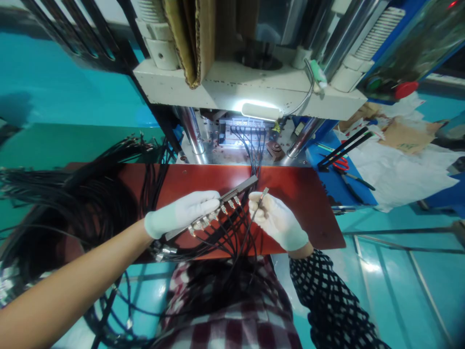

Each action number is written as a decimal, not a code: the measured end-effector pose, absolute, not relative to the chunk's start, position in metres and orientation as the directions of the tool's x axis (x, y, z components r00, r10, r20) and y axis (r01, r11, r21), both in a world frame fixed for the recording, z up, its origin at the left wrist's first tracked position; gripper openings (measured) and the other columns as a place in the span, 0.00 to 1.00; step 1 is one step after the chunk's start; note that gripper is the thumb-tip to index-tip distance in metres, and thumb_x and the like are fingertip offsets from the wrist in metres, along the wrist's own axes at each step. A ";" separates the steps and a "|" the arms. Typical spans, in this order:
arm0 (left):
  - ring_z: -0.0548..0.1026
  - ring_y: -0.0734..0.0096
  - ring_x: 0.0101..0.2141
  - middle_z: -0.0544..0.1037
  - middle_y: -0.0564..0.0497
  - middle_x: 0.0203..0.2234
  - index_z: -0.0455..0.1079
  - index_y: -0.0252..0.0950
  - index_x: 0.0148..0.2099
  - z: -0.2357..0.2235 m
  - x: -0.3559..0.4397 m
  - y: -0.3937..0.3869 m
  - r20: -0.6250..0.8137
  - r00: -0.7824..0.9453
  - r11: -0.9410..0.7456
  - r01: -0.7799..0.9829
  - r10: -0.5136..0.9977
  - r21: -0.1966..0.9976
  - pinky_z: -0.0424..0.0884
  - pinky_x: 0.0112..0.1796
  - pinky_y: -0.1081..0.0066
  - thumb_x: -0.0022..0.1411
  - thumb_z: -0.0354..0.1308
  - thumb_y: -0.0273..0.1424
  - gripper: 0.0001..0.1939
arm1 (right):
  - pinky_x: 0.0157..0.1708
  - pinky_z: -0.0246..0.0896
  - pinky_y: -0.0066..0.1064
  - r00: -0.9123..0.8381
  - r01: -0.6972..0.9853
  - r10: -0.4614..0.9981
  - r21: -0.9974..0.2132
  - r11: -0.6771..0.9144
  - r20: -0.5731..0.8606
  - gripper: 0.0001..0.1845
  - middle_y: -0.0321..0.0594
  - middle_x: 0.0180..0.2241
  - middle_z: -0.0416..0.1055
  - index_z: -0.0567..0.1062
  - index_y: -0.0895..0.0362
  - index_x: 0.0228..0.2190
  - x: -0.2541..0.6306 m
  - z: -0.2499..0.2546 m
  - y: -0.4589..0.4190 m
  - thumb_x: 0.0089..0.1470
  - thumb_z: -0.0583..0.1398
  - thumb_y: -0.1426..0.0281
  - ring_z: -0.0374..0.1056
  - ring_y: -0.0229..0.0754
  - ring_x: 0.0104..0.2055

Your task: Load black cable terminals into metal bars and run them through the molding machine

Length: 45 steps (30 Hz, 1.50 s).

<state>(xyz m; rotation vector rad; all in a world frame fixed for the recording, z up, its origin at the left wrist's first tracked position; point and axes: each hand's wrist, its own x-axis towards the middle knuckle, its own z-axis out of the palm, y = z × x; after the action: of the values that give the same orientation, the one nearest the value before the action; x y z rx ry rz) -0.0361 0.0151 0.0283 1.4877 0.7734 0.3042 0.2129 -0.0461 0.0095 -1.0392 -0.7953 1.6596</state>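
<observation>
My left hand (191,209), in a white glove, is closed on a long grey metal bar (238,188) held at a slant over the red-brown board. Several cable ends with small metal connectors (206,220) sit in a row along the bar's near edge, their black cables hanging toward my lap. My gloved right hand (278,220) pinches one black cable (250,225) just below its metal connector (265,191), a little apart from the bar's right end. Behind them, more black cables (256,150) run into a lit metal fixture (236,138) in the press.
The red-brown board (298,203) spans the front of the white press (218,92). A large bundle of black cables (101,194) lies at its left. Pliers (350,182) rest on a blue surface at the right, beside white plastic sheeting (399,169). A red button (406,89) sits upper right.
</observation>
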 end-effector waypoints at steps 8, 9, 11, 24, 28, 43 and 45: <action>0.65 0.77 0.26 0.67 0.55 0.27 0.65 0.33 0.36 0.032 -0.036 0.016 -0.205 0.750 0.047 0.227 0.629 0.973 0.64 0.25 0.78 0.69 0.51 0.46 0.19 | 0.28 0.52 0.29 -0.032 0.136 0.991 -0.983 -0.121 -0.126 0.18 0.33 0.19 0.64 0.71 0.57 0.17 0.194 0.033 -0.038 0.55 0.61 0.65 0.56 0.34 0.24; 0.65 0.77 0.26 0.67 0.55 0.27 0.65 0.33 0.36 0.033 -0.036 0.016 -0.210 0.749 0.052 0.229 0.629 0.972 0.64 0.25 0.78 0.69 0.52 0.46 0.19 | 0.30 0.54 0.29 -0.027 0.159 0.995 -0.983 -0.092 -0.097 0.19 0.33 0.19 0.64 0.69 0.57 0.16 0.192 0.034 -0.037 0.55 0.60 0.65 0.57 0.35 0.25; 0.65 0.78 0.25 0.66 0.56 0.26 0.64 0.34 0.36 0.033 -0.036 0.015 -0.256 0.746 0.101 0.248 0.615 0.964 0.63 0.23 0.78 0.69 0.52 0.47 0.20 | 0.31 0.55 0.29 -0.011 0.206 0.997 -0.976 -0.067 -0.071 0.19 0.33 0.19 0.65 0.68 0.57 0.15 0.191 0.035 -0.037 0.56 0.60 0.65 0.59 0.35 0.25; 0.70 0.72 0.28 0.69 0.54 0.28 0.64 0.36 0.38 0.027 -0.026 0.014 -0.217 0.726 -0.111 0.375 0.653 0.920 0.68 0.27 0.75 0.69 0.48 0.49 0.20 | 0.32 0.56 0.29 -0.031 0.378 0.998 -0.925 -0.044 -0.060 0.19 0.32 0.20 0.67 0.70 0.57 0.18 0.199 0.030 -0.033 0.59 0.59 0.64 0.61 0.36 0.26; 0.71 0.72 0.28 0.70 0.54 0.27 0.66 0.36 0.38 0.024 -0.026 0.014 -0.229 0.715 -0.078 0.368 0.661 0.926 0.69 0.27 0.75 0.68 0.49 0.50 0.21 | 0.31 0.57 0.29 0.015 0.479 0.999 -0.877 -0.036 -0.032 0.13 0.35 0.26 0.73 0.77 0.57 0.29 0.198 0.022 -0.041 0.60 0.59 0.62 0.64 0.38 0.28; 0.68 0.73 0.26 0.69 0.54 0.25 0.64 0.36 0.34 0.027 -0.028 0.012 -0.240 0.673 -0.038 0.371 0.699 0.928 0.67 0.25 0.75 0.67 0.50 0.50 0.22 | 0.35 0.55 0.34 -0.142 0.885 0.851 -0.321 0.338 0.506 0.06 0.39 0.31 0.74 0.80 0.52 0.34 0.173 0.026 -0.069 0.58 0.62 0.66 0.66 0.41 0.33; 0.68 0.73 0.26 0.68 0.55 0.25 0.64 0.36 0.34 0.027 -0.027 0.012 -0.223 0.679 -0.057 0.364 0.700 0.930 0.66 0.25 0.75 0.66 0.51 0.49 0.21 | 0.33 0.52 0.34 -0.177 0.905 0.844 -0.253 0.341 0.506 0.06 0.38 0.28 0.72 0.80 0.52 0.32 0.166 0.025 -0.069 0.58 0.61 0.67 0.63 0.41 0.31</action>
<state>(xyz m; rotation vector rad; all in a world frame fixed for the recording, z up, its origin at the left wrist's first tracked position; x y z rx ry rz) -0.0268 0.0119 0.0268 1.6677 0.8736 0.3409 0.1658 -0.0685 0.0250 -1.5235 -2.0399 -0.1394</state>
